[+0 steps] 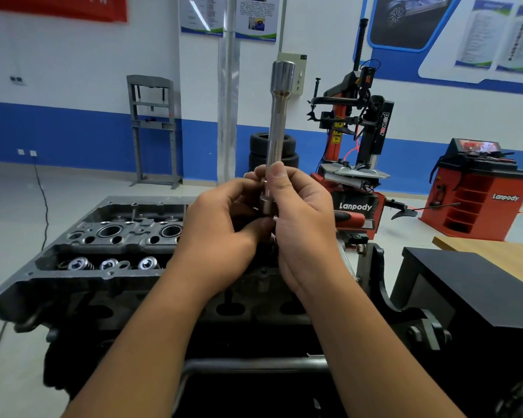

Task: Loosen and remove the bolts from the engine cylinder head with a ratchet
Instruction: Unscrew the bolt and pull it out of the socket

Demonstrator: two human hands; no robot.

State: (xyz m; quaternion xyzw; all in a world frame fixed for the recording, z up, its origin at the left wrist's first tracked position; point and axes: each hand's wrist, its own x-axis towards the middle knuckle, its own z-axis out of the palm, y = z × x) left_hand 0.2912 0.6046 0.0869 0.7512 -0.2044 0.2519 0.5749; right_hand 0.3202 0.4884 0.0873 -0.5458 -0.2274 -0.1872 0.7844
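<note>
Hands, left (221, 233) and right (302, 224), grip smooth steel extension bar (277, 128) upright above cast cylinder head (82, 254).

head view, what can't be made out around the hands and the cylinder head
- Lower end of the extension bar: head view, wrapped by the left hand and right hand, so whatever it joins is hidden.
- Right part of the cylinder head: head view, behind both hands and forearms; no bolts can be made out there.
- Wall posters: text too small.
</note>
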